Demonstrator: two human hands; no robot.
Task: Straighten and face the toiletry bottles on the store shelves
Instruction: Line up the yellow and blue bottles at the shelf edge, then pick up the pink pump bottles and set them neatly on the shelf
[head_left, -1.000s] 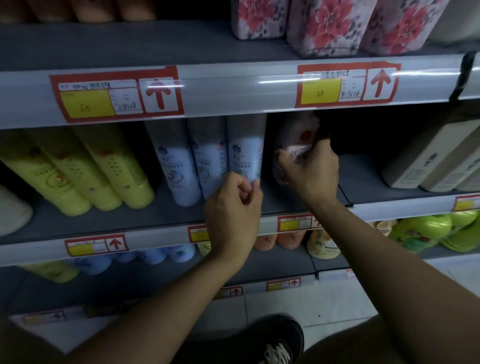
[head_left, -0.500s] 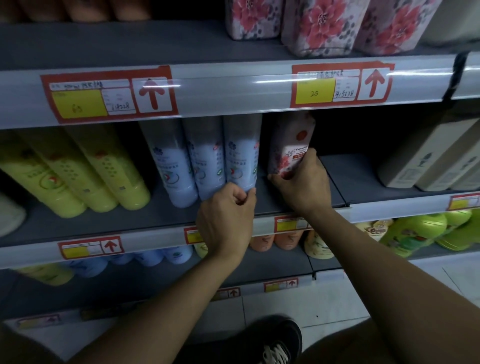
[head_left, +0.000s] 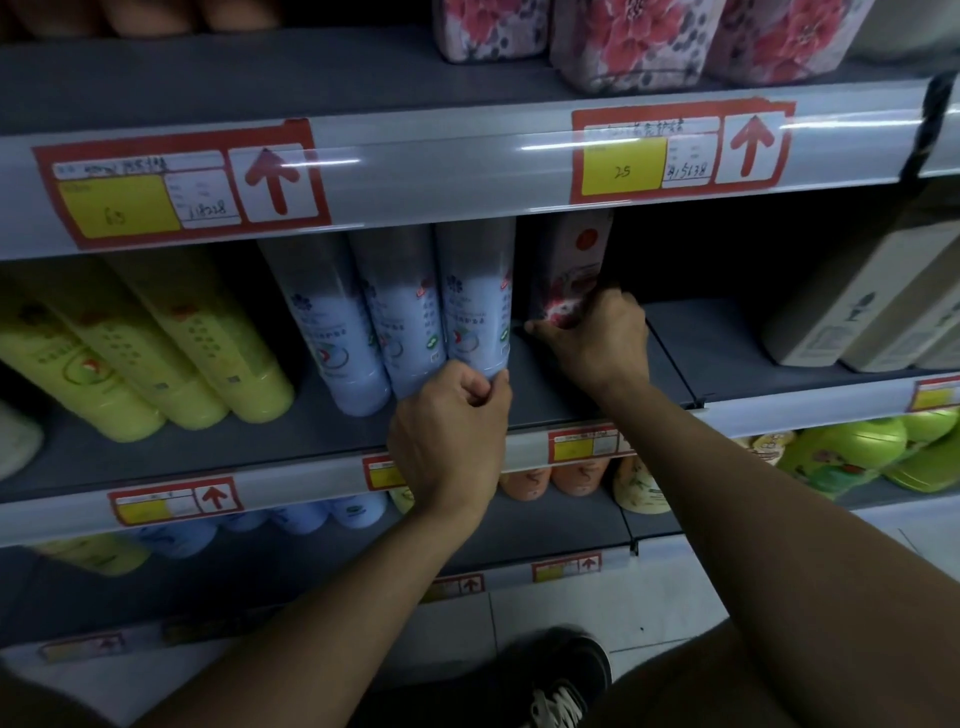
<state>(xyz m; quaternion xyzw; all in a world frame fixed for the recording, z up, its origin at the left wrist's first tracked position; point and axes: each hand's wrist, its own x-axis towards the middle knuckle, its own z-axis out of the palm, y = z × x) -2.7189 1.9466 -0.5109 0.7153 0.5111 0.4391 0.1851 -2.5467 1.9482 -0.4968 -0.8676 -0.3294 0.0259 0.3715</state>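
Note:
Three pale blue bottles stand side by side on the middle shelf (head_left: 545, 395). My left hand (head_left: 449, 436) grips the base of the rightmost blue bottle (head_left: 475, 301) with curled fingers. Just right of it stands a pink-and-white bottle (head_left: 569, 270) with a red dot and flower print. My right hand (head_left: 592, 338) holds that bottle's lower part, fingers wrapped around its base, which is hidden. Three yellow bottles (head_left: 202, 343) lean at the shelf's left.
Beige boxes (head_left: 857, 306) stand at the right of the same shelf, with a bare stretch between them and my right hand. Floral-print packs (head_left: 644, 36) sit on the shelf above. Green, orange and blue bottles fill the lower shelf. A black shoe (head_left: 561, 675) shows on the floor.
My right hand has brought the pink-and-white bottle forward and down beside the blue bottles, and turned it. My left hand has stayed on the rightmost blue bottle's base.

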